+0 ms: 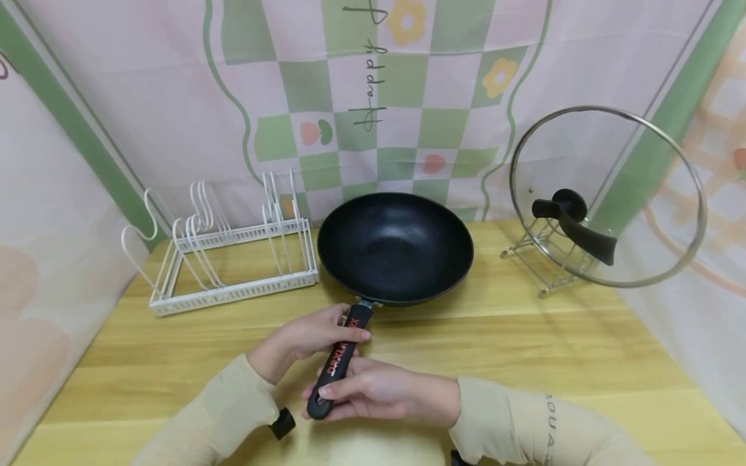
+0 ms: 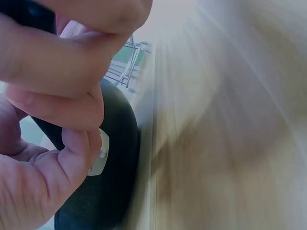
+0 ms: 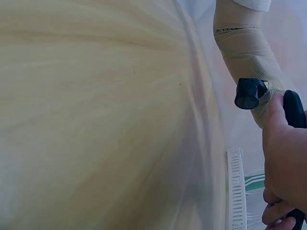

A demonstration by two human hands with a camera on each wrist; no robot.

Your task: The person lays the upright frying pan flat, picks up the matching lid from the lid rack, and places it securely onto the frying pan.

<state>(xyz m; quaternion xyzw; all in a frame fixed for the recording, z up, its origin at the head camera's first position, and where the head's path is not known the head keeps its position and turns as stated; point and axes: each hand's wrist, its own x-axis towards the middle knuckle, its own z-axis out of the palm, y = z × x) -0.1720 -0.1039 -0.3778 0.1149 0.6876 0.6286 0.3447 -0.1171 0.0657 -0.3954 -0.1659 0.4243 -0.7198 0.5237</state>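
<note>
A black wok [image 1: 396, 249] with a long black handle [image 1: 340, 356] stands in the middle of the wooden table, its handle pointing toward me. My left hand [image 1: 319, 333] grips the handle close to the pan, thumb across the top. Nearer the handle's end, my right hand [image 1: 379, 390] holds it with the thumb on top and fingers beneath. In the left wrist view, curled fingers [image 2: 72, 105] wrap the handle beside the metal bracket [image 2: 100, 155] on the wok's outer wall. The right wrist view catches the handle's tip [image 3: 293, 109] past my right hand [image 3: 285, 163].
To the left of the wok stands a white wire rack [image 1: 233, 294] with upright dividers. A glass lid [image 1: 641, 194] with a metal rim and black knob leans on a small metal stand [image 1: 542, 259] at the right. Patterned cloth [image 1: 361, 90] walls enclose the table [image 1: 495, 349].
</note>
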